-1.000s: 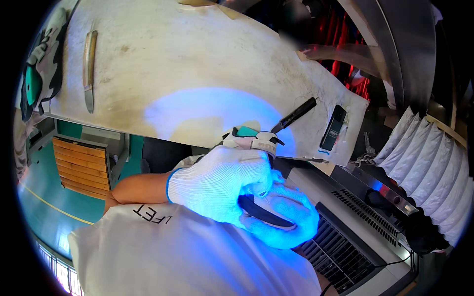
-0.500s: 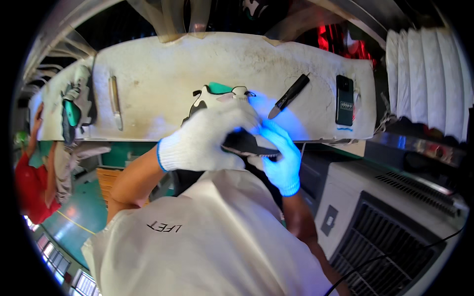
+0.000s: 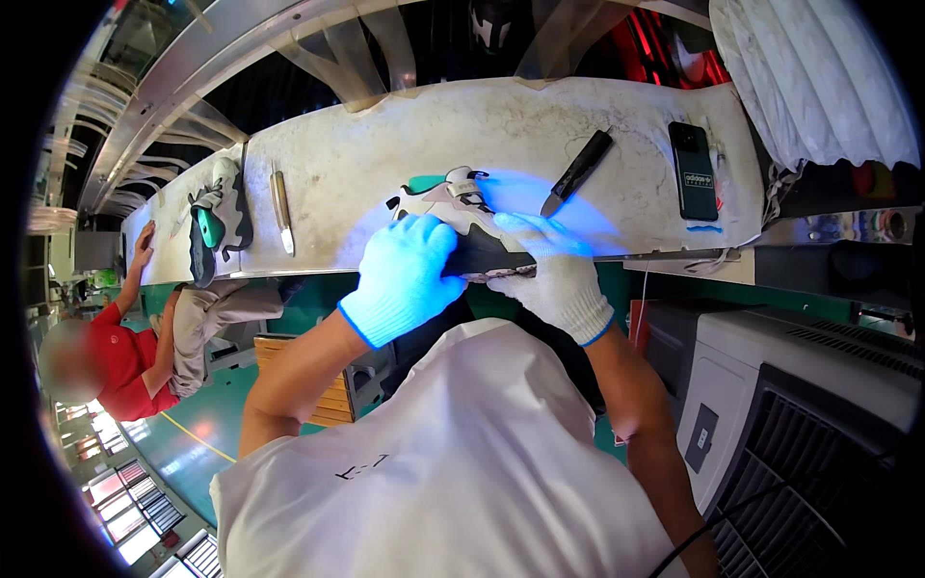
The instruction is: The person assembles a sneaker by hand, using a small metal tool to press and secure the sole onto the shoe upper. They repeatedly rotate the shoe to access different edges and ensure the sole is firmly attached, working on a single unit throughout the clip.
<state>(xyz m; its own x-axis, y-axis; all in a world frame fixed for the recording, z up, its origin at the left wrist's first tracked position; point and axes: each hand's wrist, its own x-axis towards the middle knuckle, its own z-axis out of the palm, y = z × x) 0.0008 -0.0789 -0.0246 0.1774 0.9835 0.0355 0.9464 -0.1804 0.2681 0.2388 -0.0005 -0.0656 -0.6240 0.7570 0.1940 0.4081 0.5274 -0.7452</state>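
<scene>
since the earlier frame both gloved hands shifted right: left hand (image 3: 405, 277) and right hand (image 3: 554, 275) clasp the shoe (image 3: 462, 226) between them at the counter (image 3: 385, 154) edge.

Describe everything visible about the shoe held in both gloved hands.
The shoe is a sneaker with a grey and white upper, a teal patch near the collar, black accents and a dark sole. It lies on its side at the near edge of the worn white workbench, lit by blue-violet light. The left hand and right hand grip its sole side.
</scene>
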